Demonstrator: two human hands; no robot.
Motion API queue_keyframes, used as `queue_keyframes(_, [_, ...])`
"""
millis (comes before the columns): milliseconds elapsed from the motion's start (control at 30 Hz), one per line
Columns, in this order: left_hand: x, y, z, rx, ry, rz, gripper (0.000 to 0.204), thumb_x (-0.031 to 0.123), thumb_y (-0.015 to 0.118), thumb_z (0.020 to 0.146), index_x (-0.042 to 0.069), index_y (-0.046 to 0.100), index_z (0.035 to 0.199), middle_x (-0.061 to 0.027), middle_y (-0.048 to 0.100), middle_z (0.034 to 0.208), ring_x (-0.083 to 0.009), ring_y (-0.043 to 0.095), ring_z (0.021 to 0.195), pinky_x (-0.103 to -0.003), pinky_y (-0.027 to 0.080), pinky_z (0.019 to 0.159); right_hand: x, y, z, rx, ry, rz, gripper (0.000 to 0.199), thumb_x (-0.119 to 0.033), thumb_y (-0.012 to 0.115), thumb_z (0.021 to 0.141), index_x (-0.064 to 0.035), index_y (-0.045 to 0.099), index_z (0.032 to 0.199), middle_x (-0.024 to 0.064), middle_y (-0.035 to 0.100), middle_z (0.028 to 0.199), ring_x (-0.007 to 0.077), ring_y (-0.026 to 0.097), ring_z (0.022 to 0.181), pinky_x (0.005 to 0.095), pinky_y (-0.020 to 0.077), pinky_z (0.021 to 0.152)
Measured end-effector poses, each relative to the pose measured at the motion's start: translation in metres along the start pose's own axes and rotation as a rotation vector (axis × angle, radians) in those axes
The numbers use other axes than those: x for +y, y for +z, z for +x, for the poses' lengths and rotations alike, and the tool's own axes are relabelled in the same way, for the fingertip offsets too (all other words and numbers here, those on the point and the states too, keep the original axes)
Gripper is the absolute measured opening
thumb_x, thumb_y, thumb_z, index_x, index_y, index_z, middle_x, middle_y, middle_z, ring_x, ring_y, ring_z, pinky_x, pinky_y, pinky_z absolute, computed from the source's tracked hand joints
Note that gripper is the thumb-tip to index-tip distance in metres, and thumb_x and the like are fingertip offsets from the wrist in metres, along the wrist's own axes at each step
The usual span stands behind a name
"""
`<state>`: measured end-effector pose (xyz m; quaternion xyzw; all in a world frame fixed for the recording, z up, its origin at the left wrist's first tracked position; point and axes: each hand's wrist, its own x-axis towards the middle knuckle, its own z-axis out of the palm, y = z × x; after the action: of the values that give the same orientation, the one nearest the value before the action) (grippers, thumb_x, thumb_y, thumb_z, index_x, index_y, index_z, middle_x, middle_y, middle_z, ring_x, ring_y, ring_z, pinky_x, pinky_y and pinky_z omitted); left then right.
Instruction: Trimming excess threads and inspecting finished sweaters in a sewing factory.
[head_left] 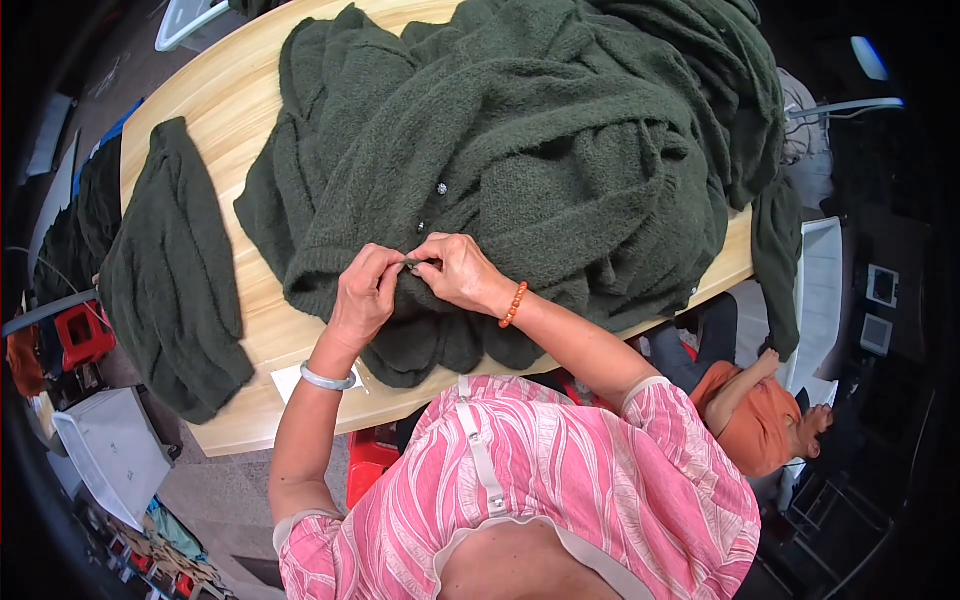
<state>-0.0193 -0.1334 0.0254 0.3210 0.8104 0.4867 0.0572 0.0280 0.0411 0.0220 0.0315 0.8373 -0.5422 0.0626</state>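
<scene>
A large dark green knitted cardigan point(400, 170) lies heaped with other green knitwear over the table in front of me. My left hand point(365, 287), with a pale bangle at its wrist, pinches the edge of the cardigan near its ribbed hem. Close against it, my right hand point(456, 270), with an orange bead bracelet, pinches the same edge. Fingertips of both hands almost meet, and what small part lies between them is hidden. Just beyond my hands, two shiny buttons, an upper button point(441, 188) and a lower button point(422, 227), sit along the cardigan's front edge.
Another folded green knit point(180, 270) lies at the left of the wooden table point(262, 395). A white paper point(290, 382) is at the near edge. White bins point(112, 450) and red stools point(82, 335) stand on the floor. A person in orange point(745, 420) sits at the right.
</scene>
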Motion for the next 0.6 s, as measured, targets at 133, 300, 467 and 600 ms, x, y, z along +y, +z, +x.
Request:
queue_keyframes(133, [0.004,-0.005,0.001,-0.013,0.012,-0.011,0.013,-0.01,0.061,0.081,-0.002,0.061,0.091,-0.0148,0.06,0.082,-0.0302,0.062,0.072,-0.034,0.049,0.062,0.008,-0.001,-0.002,0.011,-0.043,0.054,0.017,-0.007,0.07,0.078,0.003,0.07,0.092,0.0133,0.066,0.08,0.0189,0.063,0.065,0.0311,0.0493,0.061])
queue_keyframes(300, [0.006,-0.009,0.0,-0.039,0.048,-0.018,0.018,-0.011,0.062,0.079,-0.001,0.063,0.094,-0.0141,0.059,0.08,-0.0287,0.062,0.071,-0.034,0.05,0.062,0.007,0.003,-0.006,0.073,-0.172,-0.032,0.015,-0.005,0.069,0.077,0.0036,0.069,0.089,0.0146,0.065,0.078,0.0248,0.063,0.066,0.0334,0.0499,0.061])
queue_keyframes(467, [0.004,-0.012,0.002,-0.045,0.101,0.015,0.018,-0.012,0.062,0.078,-0.002,0.063,0.093,-0.0138,0.059,0.08,-0.0286,0.062,0.071,-0.034,0.049,0.062,0.007,0.008,-0.003,0.099,-0.302,-0.148,0.013,-0.001,0.067,0.076,0.0043,0.067,0.088,0.016,0.063,0.077,0.0309,0.063,0.068,0.0358,0.0502,0.061])
queue_keyframes(600, [0.012,-0.014,0.009,-0.111,0.047,-0.017,0.015,-0.011,0.06,0.08,-0.001,0.062,0.091,-0.014,0.059,0.079,-0.029,0.061,0.071,-0.033,0.049,0.063,0.002,0.0,-0.006,0.081,-0.219,-0.036,0.013,-0.001,0.066,0.075,0.0013,0.07,0.086,0.0147,0.063,0.075,0.0287,0.063,0.067,0.0363,0.0502,0.061])
